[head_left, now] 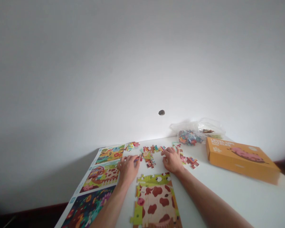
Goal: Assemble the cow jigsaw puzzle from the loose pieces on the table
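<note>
My left hand (127,166) is low over the table beside the picture sheet, its fingers apart and curved down. A red and purple puzzle piece (141,158) shows at its fingertips; I cannot make out a grip on it. My right hand (173,160) is among the loose pieces, fingers bent and apart, the fingertips by a striped puzzle piece (161,148). Between the hands lie several loose puzzle pieces (147,155). Nearer me is a joined puzzle section (158,199) with a brown-spotted cow, green grass and sheep.
At the left lies a sheet with printed pictures (101,175), partly under my left forearm. An orange puzzle box (242,158) stands at the right. Behind it, clear plastic bags (192,134) with pieces rest against the white wall (142,79). More pieces (193,162) lie right of my right hand.
</note>
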Motion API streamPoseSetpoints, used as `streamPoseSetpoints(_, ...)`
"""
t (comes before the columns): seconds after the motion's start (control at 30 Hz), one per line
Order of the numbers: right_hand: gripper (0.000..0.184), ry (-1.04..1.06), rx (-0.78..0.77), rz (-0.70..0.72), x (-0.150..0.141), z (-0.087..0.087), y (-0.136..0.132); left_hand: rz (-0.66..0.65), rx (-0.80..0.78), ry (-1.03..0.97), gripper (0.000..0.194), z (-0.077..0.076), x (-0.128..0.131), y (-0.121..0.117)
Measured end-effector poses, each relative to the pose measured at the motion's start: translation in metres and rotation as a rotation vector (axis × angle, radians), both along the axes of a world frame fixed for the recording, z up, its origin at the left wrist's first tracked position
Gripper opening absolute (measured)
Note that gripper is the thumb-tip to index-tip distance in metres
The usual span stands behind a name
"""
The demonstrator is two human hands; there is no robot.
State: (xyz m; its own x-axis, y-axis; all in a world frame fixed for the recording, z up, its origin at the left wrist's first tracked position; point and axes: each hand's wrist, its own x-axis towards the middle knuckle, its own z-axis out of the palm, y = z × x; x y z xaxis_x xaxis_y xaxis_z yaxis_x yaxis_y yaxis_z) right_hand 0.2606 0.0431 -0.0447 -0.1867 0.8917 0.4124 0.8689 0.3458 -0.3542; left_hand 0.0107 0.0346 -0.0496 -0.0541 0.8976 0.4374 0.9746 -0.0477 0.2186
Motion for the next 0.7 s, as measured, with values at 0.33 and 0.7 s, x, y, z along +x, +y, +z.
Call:
streamPoseSetpoints(0.33, 0.025, 0.004, -0.013, 0.035, 0.000, 0.005, -0.017, -0.022, -0.007, -0.036, 0.026, -0.001, -0.004, -0.002)
streamPoseSetpoints(0.7, 0.026, -0.027, -0.029, 0.082, -0.009, -0.001, -0.022, -0.111, 0.010, 0.010, 0.024, -0.008, -0.016, -0.004)
